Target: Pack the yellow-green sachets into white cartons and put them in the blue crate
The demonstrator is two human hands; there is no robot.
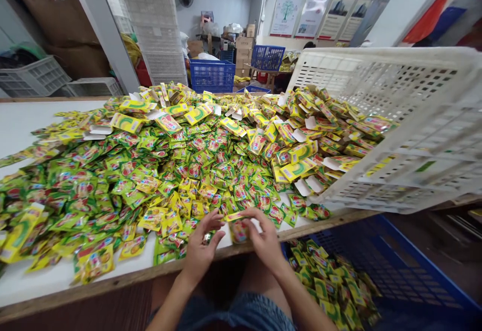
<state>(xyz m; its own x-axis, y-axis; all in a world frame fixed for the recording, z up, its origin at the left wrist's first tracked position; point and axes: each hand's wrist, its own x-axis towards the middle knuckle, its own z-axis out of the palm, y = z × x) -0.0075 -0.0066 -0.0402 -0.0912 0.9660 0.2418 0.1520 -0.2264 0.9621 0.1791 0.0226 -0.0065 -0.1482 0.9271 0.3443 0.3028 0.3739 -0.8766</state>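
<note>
My right hand (pixel 263 235) grips a small yellow printed box (pixel 239 230) at the front edge of the table, fingers over its top and thumb at its side. The box is slightly blurred. Just left of it is my left hand (pixel 203 243), fingers curved and thumb apart, with nothing visible between them. A large heap of green sachets (pixel 203 157) printed with red fruit spreads in front of both hands. Yellow sachets (pixel 160 219) lie close to my left fingertips.
A white perforated crate (pixel 399 82) lies tipped at the right, with open yellow boxes (pixel 299 168) spilling from it. Below the wooden table edge (pixel 124 273), a blue crate (pixel 410 265) holds filled-looking yellow boxes (pixel 331 286). White crates (pixel 152 24) stand stacked behind.
</note>
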